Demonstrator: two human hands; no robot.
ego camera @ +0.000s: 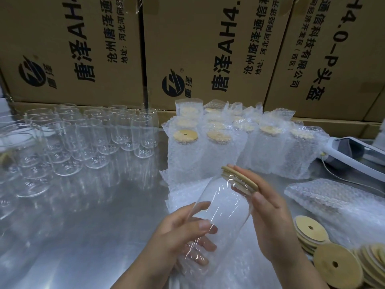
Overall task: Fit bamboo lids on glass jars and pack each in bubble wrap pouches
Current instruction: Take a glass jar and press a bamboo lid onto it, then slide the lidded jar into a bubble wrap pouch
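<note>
- A wall of printed cardboard boxes (208, 49) stands along the far edge of the steel counter (83, 236).
- A crowd of empty glass jars (87, 138) stands upright and mouth-up at the far left. They are close together, lidless and hold nothing.
- To their right, at the far middle of the counter, is a cluster of wrapped jars (208, 147). Each stands in a bubble wrap pouch with a bamboo lid showing at the open top.
- A white tool with a thin cord (350, 151) lies by the far right edge.
- A pile of flat pouches (325, 197) lies on the right side, nearer than the tool.
- Loose bamboo lids (333, 265), each with a small centre hole, are stacked and fanned out at the near right corner.
- More bubble wrap (187, 197) is spread on the counter under the hands.
- The held jar (220, 207) is above the near middle of the counter, in front of the wrapped cluster, and nothing blocks it.
- Its long axis is tilted, with the base low and near-left and the mouth raised toward the far right.
- A lid (239, 179) sits on that mouth, seen edge-on.
- The left hand (179, 232) grips the jar's lower body, with the fingers curled round the glass.
- The right hand (270, 222) presses straight fingers flat on the lid's top, with the thumb by the jar's shoulder.
</note>
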